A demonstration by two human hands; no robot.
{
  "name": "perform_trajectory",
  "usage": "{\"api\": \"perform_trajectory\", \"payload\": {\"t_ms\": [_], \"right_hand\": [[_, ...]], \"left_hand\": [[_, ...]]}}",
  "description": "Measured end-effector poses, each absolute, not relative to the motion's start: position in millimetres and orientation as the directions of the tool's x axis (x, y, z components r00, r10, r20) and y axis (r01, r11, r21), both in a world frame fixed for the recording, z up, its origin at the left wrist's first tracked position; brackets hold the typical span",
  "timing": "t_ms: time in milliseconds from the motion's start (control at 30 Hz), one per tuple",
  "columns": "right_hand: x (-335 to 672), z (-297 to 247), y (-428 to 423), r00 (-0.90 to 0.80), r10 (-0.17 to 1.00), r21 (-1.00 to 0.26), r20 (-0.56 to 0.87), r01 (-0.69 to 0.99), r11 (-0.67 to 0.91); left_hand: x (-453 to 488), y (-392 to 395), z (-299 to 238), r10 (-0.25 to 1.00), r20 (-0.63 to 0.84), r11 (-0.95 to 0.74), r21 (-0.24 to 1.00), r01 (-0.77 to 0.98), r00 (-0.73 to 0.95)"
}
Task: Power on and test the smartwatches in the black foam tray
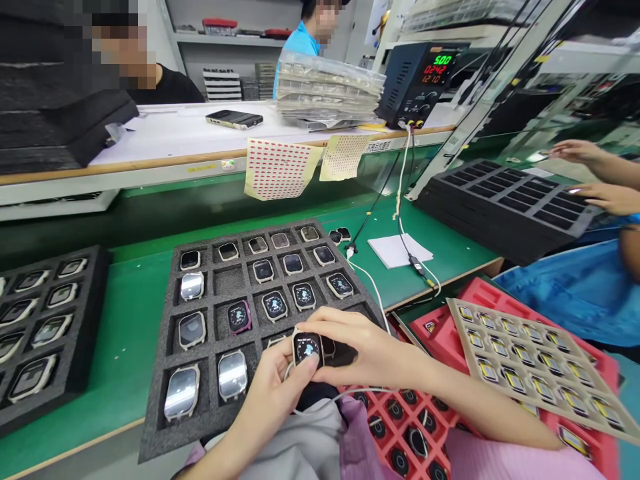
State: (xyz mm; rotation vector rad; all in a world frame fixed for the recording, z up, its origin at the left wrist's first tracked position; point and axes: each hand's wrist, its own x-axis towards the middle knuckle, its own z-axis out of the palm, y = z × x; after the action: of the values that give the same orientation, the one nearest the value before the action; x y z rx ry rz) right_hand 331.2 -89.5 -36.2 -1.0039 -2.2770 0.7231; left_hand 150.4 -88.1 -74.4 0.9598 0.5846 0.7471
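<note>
My left hand [280, 390] grips a small smartwatch body [307, 348] with a lit screen, thumb pressed on its face. My right hand [360, 350] curls over the watch's right side, fingers closed on it, just above the near right corner of a black foam tray [170, 427]. The tray's pockets hold several watch bodies, some lit [275, 305], some dark [182, 392]. A white cable [367, 288] runs from the bench toward my hands.
A second foam tray of watches [80, 347] lies at the left. A red tray [430, 427] and a beige sheet of small parts [540, 363] sit at the right. Behind stand a power supply [420, 80], sticker sheets [277, 168], a phone [234, 119], two people, and another person's hands [595, 177].
</note>
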Motion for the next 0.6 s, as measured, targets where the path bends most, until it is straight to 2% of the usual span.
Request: {"api": "perform_trajectory", "payload": {"t_ms": [467,600], "right_hand": [[332.5,-43.8,-92.7,-0.564,0.764,-0.537,0.313,0.559,0.632],[339.1,-37.8,-94.9,-0.528,0.801,-0.597,0.282,0.557,0.577]], "left_hand": [[151.8,-86.3,-70.6,0.783,-0.114,0.295,0.933,-0.204,0.612],[151.0,-88.9,-71.7,0.779,-0.165,0.275,0.957,-0.093,0.605]]}}
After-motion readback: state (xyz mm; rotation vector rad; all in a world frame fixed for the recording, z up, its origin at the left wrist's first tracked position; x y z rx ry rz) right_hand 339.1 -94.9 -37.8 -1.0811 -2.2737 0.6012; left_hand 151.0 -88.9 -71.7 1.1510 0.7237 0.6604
